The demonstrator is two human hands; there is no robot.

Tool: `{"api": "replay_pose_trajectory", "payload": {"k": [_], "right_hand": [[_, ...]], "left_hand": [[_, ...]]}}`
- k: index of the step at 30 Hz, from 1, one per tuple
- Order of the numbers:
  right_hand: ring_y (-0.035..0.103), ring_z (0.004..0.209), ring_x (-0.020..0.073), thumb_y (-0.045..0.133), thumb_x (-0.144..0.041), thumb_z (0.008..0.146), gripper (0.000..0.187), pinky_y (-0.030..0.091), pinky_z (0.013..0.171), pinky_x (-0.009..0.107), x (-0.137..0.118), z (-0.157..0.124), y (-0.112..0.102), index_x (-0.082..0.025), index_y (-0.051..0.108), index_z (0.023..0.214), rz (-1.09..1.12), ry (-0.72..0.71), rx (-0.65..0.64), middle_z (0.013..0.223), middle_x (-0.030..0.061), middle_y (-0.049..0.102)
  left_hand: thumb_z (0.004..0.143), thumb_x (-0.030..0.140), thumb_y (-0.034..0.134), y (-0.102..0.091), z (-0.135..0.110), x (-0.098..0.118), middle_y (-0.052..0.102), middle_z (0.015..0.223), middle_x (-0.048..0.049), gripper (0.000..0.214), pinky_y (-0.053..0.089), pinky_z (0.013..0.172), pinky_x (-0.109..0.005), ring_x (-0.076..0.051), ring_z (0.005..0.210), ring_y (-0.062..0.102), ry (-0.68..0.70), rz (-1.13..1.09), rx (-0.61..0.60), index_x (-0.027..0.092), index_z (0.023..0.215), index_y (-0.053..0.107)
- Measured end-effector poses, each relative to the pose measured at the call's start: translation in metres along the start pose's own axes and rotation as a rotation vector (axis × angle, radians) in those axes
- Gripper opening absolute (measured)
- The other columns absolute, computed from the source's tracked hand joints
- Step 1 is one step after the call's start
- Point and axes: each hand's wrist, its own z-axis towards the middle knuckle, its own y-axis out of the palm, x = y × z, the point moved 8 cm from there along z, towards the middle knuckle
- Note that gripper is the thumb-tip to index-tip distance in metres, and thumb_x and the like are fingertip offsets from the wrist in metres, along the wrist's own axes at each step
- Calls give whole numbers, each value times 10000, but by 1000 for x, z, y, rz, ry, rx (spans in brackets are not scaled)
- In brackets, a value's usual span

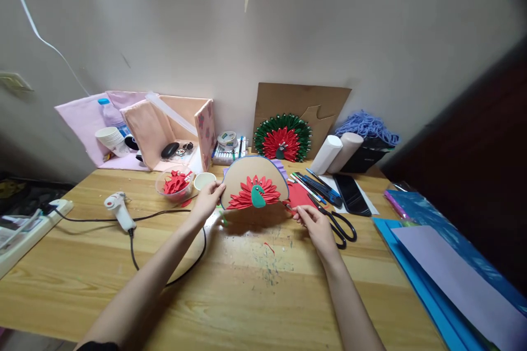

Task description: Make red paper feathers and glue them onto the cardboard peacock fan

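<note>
L hand (211, 196) grips cardboard half-round (242, 170) w/ red-&-green bird (258, 196) on it. R hand (312, 221) pinches sth small — can't ID — nr scissors (326, 211).

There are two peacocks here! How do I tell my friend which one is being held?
Start at the wooden table and look between the left hand and right hand. The left hand grips the edge of a rounded, blue-edged cardboard piece, with the held peacock on its front. Unlike the peacock behind it, its feathers are all red, with no green ones around them.
</note>
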Motion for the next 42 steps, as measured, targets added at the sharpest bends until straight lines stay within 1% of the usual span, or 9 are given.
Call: {"api": "replay_pose_trajectory", "payload": {"k": [5, 12, 18, 21, 23, 30, 36, 40, 42], "right_hand": [[498, 539, 150, 609, -587, 720, 417, 400, 529, 272, 1, 4, -17, -173, 645, 753, -10, -14, 56, 554, -9, 534], [414, 440, 129, 546, -568, 780, 403, 336, 472, 256, 5, 1, 5, -177, 639, 748, -76, -2, -16, 451, -48, 432], [573, 697, 217, 493, -444, 851, 282, 456, 656, 337, -4, 4, -8, -196, 624, 826, -499, -152, 72, 735, 52, 628], [544, 964, 286, 583, -346, 788, 216, 445, 857, 432, -14, 11, -10, -212, 638, 949, -747, -371, 93, 976, 100, 632], [521, 1010, 304, 615, -315, 752, 278, 435, 893, 464, -10, 18, -10, -210, 631, 1009, -834, -409, 66, 1042, 118, 612], [558, 925, 284, 554, -293, 788, 171, 447, 846, 446, 5, 27, -20, -208, 642, 908, -816, -354, 56, 927, 98, 659], [568, 816, 251, 512, -351, 833, 205, 462, 766, 399, 3, 22, -39, -194, 636, 791, -725, -289, 223, 812, 86, 667], [588, 774, 219, 479, -423, 864, 287, 480, 723, 359, -8, 14, -54, -180, 632, 852, -650, -289, 375, 819, 81, 656], [586, 786, 215, 478, -426, 870, 284, 482, 734, 359, -17, 8, -58, -183, 624, 866, -629, -314, 440, 832, 78, 649]], "left_hand": [[773, 454, 495, 13, 35, 32, 653, 808, -50, 324, 458, 743, -273, -181, 800, 594, 164, 8, 129, 144, 819, 579], [847, 401, 437, 7, 49, 59, 675, 891, -75, 311, 452, 764, -268, -195, 847, 609, 275, 92, 279, 138, 881, 599], [868, 365, 433, -10, 10, 34, 674, 897, -88, 273, 418, 792, -326, -246, 865, 602, 221, 305, 370, 166, 919, 613], [895, 351, 375, -6, -4, 13, 683, 957, -94, 292, 428, 789, -327, -247, 888, 619, 171, 458, 339, 182, 938, 609], [895, 343, 371, -1, -8, -1, 686, 986, -106, 295, 435, 797, -330, -253, 914, 627, 142, 478, 303, 178, 943, 610], [889, 312, 366, 21, -8, -30, 694, 1039, -129, 316, 460, 840, -356, -267, 967, 636, 82, 498, 183, 163, 956, 636], [902, 340, 338, 24, -8, -43, 637, 1140, -162, 382, 440, 923, -398, -277, 1074, 590, 90, 542, 174, 135, 1102, 591], [873, 361, 405, 28, -18, -32, 522, 1241, -217, 447, 318, 1032, -497, -335, 1221, 443, 142, 603, 218, 77, 1200, 517], [868, 390, 424, 41, -27, -16, 502, 1258, -211, 459, 280, 1053, -517, -341, 1244, 404, 185, 613, 214, 87, 1199, 517]]}}
